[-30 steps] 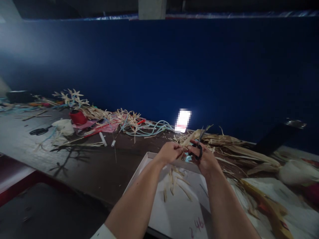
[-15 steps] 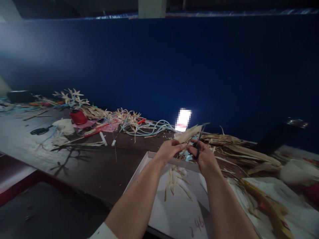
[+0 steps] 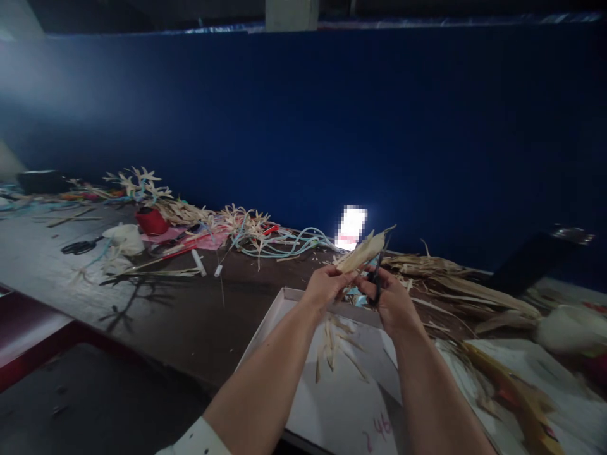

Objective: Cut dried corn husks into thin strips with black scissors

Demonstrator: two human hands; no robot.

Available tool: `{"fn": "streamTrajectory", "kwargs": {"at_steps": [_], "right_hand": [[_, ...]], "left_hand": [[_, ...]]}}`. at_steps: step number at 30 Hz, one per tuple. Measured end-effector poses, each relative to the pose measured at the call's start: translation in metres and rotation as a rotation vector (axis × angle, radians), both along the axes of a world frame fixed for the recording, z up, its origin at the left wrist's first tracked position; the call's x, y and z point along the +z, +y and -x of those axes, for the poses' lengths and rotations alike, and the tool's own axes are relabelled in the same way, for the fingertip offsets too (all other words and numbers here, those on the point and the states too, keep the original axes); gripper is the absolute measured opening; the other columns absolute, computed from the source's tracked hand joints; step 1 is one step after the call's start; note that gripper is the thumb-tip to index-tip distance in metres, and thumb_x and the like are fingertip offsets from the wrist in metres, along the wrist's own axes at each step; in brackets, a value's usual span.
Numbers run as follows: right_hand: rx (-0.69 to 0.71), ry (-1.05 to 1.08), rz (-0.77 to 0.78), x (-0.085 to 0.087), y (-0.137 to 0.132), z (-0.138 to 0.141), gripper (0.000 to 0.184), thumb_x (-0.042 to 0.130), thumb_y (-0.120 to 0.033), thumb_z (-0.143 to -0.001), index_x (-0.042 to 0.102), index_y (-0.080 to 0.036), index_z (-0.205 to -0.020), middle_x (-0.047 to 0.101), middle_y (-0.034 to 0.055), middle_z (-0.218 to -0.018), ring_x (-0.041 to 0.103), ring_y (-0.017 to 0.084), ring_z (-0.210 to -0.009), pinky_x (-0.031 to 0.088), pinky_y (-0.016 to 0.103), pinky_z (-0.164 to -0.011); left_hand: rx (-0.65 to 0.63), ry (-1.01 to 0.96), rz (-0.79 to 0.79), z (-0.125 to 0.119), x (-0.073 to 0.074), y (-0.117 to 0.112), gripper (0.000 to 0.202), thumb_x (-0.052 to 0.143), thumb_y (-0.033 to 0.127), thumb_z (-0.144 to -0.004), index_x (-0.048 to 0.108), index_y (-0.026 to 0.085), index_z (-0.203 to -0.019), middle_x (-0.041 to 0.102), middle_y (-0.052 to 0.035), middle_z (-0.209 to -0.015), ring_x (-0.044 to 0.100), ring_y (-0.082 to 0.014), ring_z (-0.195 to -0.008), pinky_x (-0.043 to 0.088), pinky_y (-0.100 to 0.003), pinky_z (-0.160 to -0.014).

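Observation:
My left hand (image 3: 329, 284) pinches a pale dried husk (image 3: 363, 251), which points up and to the right. Close beside it, my right hand (image 3: 389, 296) grips dark-handled scissors (image 3: 379, 278), their blades upright along the husk's right side. Whether the blades touch the husk I cannot tell. Both hands are over the far edge of a shallow white box (image 3: 308, 404). Several narrow cut husk strips (image 3: 331, 347) lie inside the box, partly in shadow.
Loose dried husks (image 3: 455, 284) lie right of my hands. A lit screen (image 3: 351, 227) stands against the blue wall. Leftward are pale blue stems (image 3: 303, 239), a red thread spool (image 3: 152, 221) and another pair of scissors (image 3: 80, 246). A yellow tool (image 3: 515, 395) rests at the lower right.
The husk in my left hand has turned slightly, and its tip now shows near the scissor blades. The scissors stay in my right hand; the view has shifted a little.

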State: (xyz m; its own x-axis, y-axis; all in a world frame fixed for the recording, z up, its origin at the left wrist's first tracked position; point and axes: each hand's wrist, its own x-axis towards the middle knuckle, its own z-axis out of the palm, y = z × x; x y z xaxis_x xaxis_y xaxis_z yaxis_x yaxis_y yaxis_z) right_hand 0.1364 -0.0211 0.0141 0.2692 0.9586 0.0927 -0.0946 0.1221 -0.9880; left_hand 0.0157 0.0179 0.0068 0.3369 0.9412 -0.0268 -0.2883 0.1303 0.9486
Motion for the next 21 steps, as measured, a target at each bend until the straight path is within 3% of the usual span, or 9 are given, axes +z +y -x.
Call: {"fn": "streamTrajectory", "kwargs": {"at_steps": [5,10,17,21], "right_hand": [[-0.035,0.098,0.017,0.003,-0.004,0.002,0.046,0.076,-0.030,-0.053,0.060,-0.020,-0.095,0.053,-0.0041,-0.058,0.044,0.008,-0.047,0.029,0.017,-0.038],[-0.121,0.175,0.009,0.003,-0.002,-0.003,0.035,0.074,-0.028,-0.056,0.059,-0.021,-0.087,0.052,-0.0056,-0.054,0.042,0.006,-0.042,0.028,0.016,-0.035],[-0.211,0.166,-0.018,0.005,-0.001,-0.007,0.032,0.073,-0.030,-0.056,0.059,-0.018,-0.081,0.052,-0.0051,-0.051,0.038,0.005,-0.036,0.025,0.015,-0.031],[-0.251,0.160,-0.031,0.002,0.000,-0.007,0.033,0.074,-0.030,-0.056,0.060,-0.018,-0.083,0.052,-0.0050,-0.052,0.041,0.005,-0.039,0.026,0.014,-0.032]], "left_hand": [[-0.046,0.071,0.033,0.008,0.003,0.003,0.035,0.067,0.043,-0.061,0.062,0.011,-0.073,0.056,-0.0015,-0.063,0.046,-0.0065,-0.052,0.034,-0.019,-0.049],[-0.222,0.168,0.045,0.021,0.011,0.003,0.036,0.067,0.044,-0.061,0.066,0.013,-0.079,0.062,-0.0035,-0.074,0.052,-0.0088,-0.064,0.040,-0.020,-0.060],[-0.326,0.198,-0.050,0.031,0.013,0.002,0.034,0.072,0.028,-0.058,0.067,0.014,-0.089,0.063,-0.0047,-0.081,0.054,-0.0096,-0.067,0.044,-0.025,-0.068],[-0.336,0.248,-0.108,0.028,0.010,0.002,0.036,0.073,0.027,-0.058,0.066,0.015,-0.091,0.064,-0.0051,-0.084,0.055,-0.0109,-0.069,0.045,-0.026,-0.067]]}}
